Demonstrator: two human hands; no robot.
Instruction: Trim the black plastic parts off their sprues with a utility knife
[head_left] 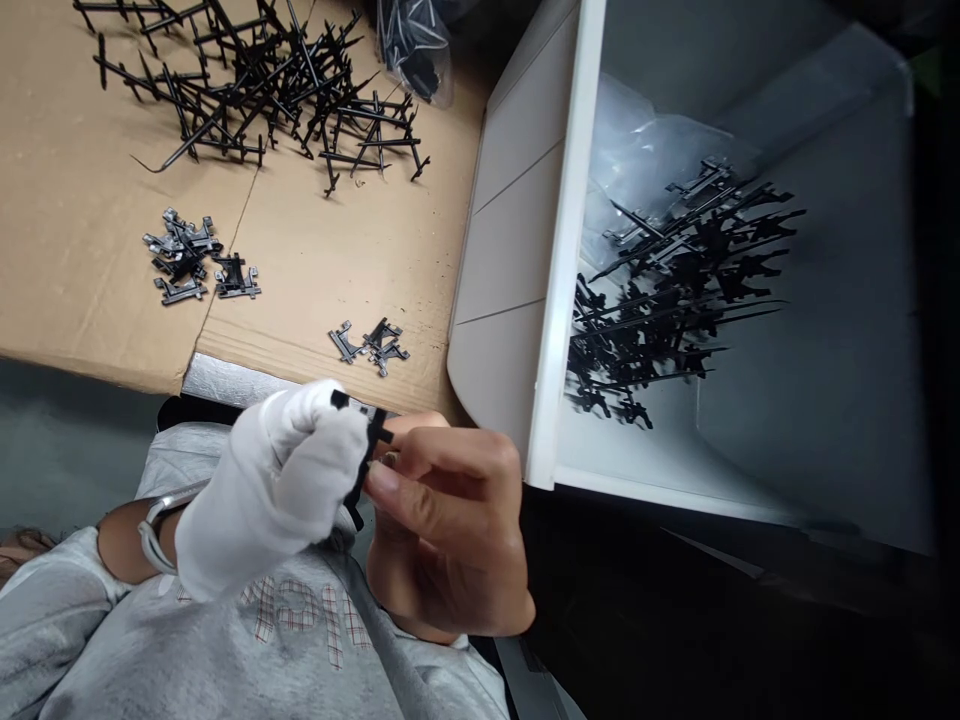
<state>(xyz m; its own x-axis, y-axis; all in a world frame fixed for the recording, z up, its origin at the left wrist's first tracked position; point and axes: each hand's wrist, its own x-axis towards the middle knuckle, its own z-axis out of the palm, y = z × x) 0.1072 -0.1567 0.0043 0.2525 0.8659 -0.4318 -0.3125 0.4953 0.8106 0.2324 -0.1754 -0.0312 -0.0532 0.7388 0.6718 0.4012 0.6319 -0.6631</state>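
Observation:
My left hand (pixel 277 480), in a white glove, and my right hand (pixel 442 530), bare, both hold a small black plastic moulded part (pixel 365 465) up in front of my chest. The gloved fingers pinch its upper end, while my right thumb and fingers press on it from the other side. Just beyond my hands, a small cluster of grey-black plastic pieces (pixel 371 345) lies on a cardboard sheet (pixel 112 250). Two more clusters (pixel 182 255) sit further left, and a heap of black plastic runners (pixel 262 90) lies at the top.
A white bin (pixel 562 250) stands to the right of the cardboard, holding a tangle of black plastic parts (pixel 675 290) on a clear bag (pixel 637 150). Another clear bag (pixel 415 50) lies at the cardboard's far edge. My grey printed sweatshirt (pixel 300 650) fills the bottom.

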